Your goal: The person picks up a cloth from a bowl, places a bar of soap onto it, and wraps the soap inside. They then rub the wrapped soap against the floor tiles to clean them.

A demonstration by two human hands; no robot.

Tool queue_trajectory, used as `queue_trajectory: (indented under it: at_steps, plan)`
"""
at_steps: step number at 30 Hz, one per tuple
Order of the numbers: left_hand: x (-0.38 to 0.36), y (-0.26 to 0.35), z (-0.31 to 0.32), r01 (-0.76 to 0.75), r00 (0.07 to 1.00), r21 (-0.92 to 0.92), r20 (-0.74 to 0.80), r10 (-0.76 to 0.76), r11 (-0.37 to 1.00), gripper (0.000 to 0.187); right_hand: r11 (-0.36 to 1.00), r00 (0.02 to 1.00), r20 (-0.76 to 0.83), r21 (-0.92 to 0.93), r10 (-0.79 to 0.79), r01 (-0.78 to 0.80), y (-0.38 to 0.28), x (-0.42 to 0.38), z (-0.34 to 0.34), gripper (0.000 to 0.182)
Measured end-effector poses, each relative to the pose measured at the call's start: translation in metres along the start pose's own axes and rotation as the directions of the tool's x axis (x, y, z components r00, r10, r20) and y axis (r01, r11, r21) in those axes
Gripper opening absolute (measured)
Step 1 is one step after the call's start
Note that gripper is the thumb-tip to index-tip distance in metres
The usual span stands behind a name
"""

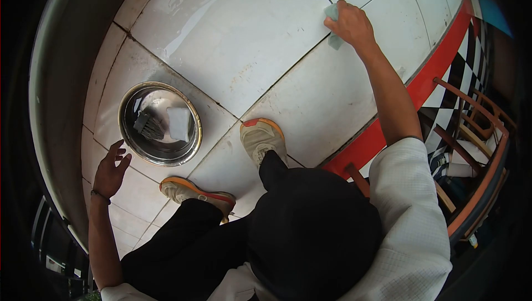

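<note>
Out to the upper right, my right hand (353, 24) is closed around a pale green cloth (334, 41), pressed down on the white tiled floor (233, 35). My left hand (111, 172) hovers just beside a round metal basin (195, 148), its fingers apart and holding nothing. Inside the basin lie a dark brush (148, 126) with grey bristles and a white sponge-like block (178, 123), with what looks like shallow water around them.
A wet streak (205, 10) shines on the tiles near the top. My shoes (263, 140) stand right of the basin. A red border strip (413, 87) and wooden chairs (482, 134) are to the right. A large curved grey surface (58, 79) rises on the left.
</note>
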State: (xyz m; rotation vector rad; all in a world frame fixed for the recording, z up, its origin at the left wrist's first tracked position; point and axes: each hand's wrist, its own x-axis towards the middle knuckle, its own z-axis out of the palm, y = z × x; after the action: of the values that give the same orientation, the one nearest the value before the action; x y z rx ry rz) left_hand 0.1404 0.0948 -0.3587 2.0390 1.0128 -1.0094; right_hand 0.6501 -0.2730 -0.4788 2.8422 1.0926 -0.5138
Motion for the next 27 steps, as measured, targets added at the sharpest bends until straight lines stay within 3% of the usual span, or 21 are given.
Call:
queue_trajectory:
  at_steps: [3, 6, 10, 14, 15, 18, 22, 26, 27]
  plan:
    - [0.003, 0.0, 0.0, -0.014, 1.0, -0.001, -0.008, 0.014, 1.0, 0.054, 0.991, 0.991, -0.059, -0.07, -0.12, 0.116, -0.002, -0.008, 0.007, 0.035]
    - [0.004, 0.001, -0.001, -0.013, 1.0, 0.007, 0.004, 0.013, 1.0, 0.054, 0.999, 0.998, -0.033, 0.009, 0.049, -0.049, 0.01, 0.008, 0.0, 0.035]
    - [0.003, 0.003, 0.002, -0.023, 1.0, -0.007, 0.005, 0.023, 1.0, 0.053, 0.987, 0.991, -0.048, -0.102, -0.128, 0.122, -0.002, -0.007, 0.009, 0.036]
    - [0.002, 0.001, 0.002, -0.038, 0.999, 0.013, 0.012, 0.038, 0.999, 0.052, 0.999, 0.999, -0.027, -0.017, 0.03, -0.031, 0.006, 0.009, 0.001, 0.035]
    - [0.004, -0.001, 0.002, -0.039, 0.999, -0.017, 0.002, 0.039, 0.999, 0.05, 0.999, 0.998, -0.035, -0.017, -0.042, 0.041, 0.0, 0.003, 0.005, 0.035]
    - [0.005, -0.006, 0.003, -0.069, 0.997, -0.043, 0.014, 0.069, 0.997, 0.05, 0.997, 0.998, 0.0, -0.054, -0.062, 0.062, -0.003, -0.003, 0.004, 0.035]
    - [0.004, -0.005, 0.002, -0.054, 0.998, -0.015, 0.021, 0.055, 0.998, 0.054, 0.999, 0.998, -0.031, -0.02, 0.046, -0.046, -0.01, -0.001, 0.007, 0.037]
    - [0.009, -0.009, 0.004, -0.062, 0.998, -0.012, 0.019, 0.062, 0.998, 0.054, 1.0, 1.0, -0.019, 0.0, 0.013, -0.013, 0.005, 0.009, -0.002, 0.037]
    - [0.008, -0.01, 0.005, -0.055, 0.998, -0.005, 0.024, 0.055, 0.998, 0.054, 0.991, 0.991, 0.035, 0.024, 0.132, -0.133, -0.001, 0.012, -0.01, 0.038]
